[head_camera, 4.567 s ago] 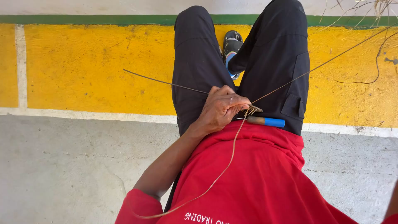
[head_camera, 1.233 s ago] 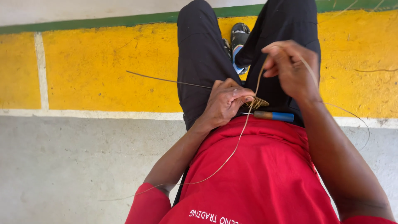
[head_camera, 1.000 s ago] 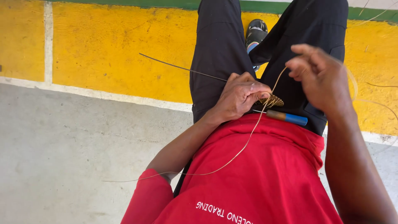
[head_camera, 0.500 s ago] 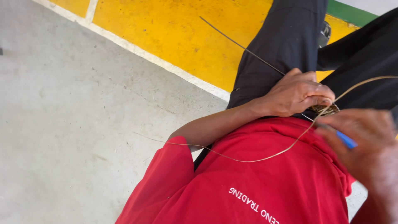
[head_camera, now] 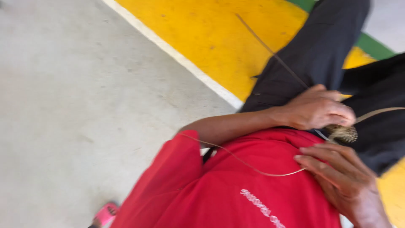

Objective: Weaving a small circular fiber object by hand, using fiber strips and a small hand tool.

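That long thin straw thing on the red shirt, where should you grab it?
Pinch the straw strand near its right end, beside the right hand, coming from above. It lies loose and curved across the red shirt, so thumb and finger can close on it there.

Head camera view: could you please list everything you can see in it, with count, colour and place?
woven bundle: one, straw-coloured, under the left hand's fingers on the lap.
long strand: one, tan, curving across the red shirt to the right hand.
thin stick: one, brown, rising from the left hand over the yellow band.
painted floor band: one, yellow with white edge; green strip beyond.
concrete floor: grey, left side.
pink object: one, bottom edge, blurred.
red shirt: one, bottom centre.
dark trousers: one pair, upper right.
left hand: gripping the bundle.
right hand: on the strand, lower right.
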